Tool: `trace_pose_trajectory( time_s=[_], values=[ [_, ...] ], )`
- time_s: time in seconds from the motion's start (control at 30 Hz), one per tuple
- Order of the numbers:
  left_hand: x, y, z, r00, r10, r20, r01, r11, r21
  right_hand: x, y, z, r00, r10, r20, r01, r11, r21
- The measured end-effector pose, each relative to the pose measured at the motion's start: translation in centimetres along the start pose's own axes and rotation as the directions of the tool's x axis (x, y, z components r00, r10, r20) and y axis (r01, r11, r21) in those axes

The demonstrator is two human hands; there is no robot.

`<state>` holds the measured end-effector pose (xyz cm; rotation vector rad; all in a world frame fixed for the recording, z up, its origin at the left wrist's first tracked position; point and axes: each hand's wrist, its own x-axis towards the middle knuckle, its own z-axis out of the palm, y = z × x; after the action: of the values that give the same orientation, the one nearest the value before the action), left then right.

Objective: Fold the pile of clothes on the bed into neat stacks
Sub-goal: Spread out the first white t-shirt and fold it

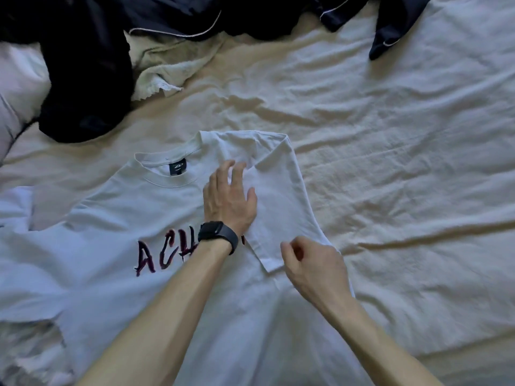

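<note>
Left hand fingers spread flat on the white t-shirt, its folded edge just right of them. Right hand fingers curled at the hem, can't tell if gripping. Bare bed beyond.

Bare forearms, black wristwatch — perhaps a smartwatch — on left wrist

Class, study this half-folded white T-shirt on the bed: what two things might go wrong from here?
First, the folded-in sleeve lies slanted under the left hand; pressing it now may leave the T-shirt lopsided. Second, the opposite sleeve looks bunched, so wrinkles could get folded in.
</note>
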<state>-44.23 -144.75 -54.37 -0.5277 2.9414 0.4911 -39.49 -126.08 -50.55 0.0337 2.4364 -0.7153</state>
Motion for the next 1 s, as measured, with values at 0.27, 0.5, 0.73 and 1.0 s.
trace_pose_trajectory(
  time_s=[0.27, 0.5, 0.73, 1.0],
  values=[
    [-10.8, 0.9, 7.2, 0.983, -0.119, 0.138, 0.108, 0.99, 0.085, 14.2, -2.5, 2.4, 0.842, -0.528, 0.11, 0.502, 0.694, -0.515],
    [-11.0, -0.3, 7.3, 0.995, -0.052, 0.083, 0.043, 0.994, 0.104, 14.0, -1.8, 2.9, 0.882, -0.448, -0.146, 0.311, 0.787, -0.534],
    [-5.2, -2.7, 6.5, 0.978, 0.034, 0.204, -0.083, 0.967, 0.24, 3.9, 7.7, 4.2, 0.955, -0.297, 0.022, 0.256, 0.78, -0.572],
    [-8.2, -2.6, 5.5, 0.997, -0.03, 0.075, 0.021, 0.993, 0.117, 1.5, 8.1, 4.1, 0.839, -0.542, -0.047, 0.426, 0.709, -0.563]
  ],
)
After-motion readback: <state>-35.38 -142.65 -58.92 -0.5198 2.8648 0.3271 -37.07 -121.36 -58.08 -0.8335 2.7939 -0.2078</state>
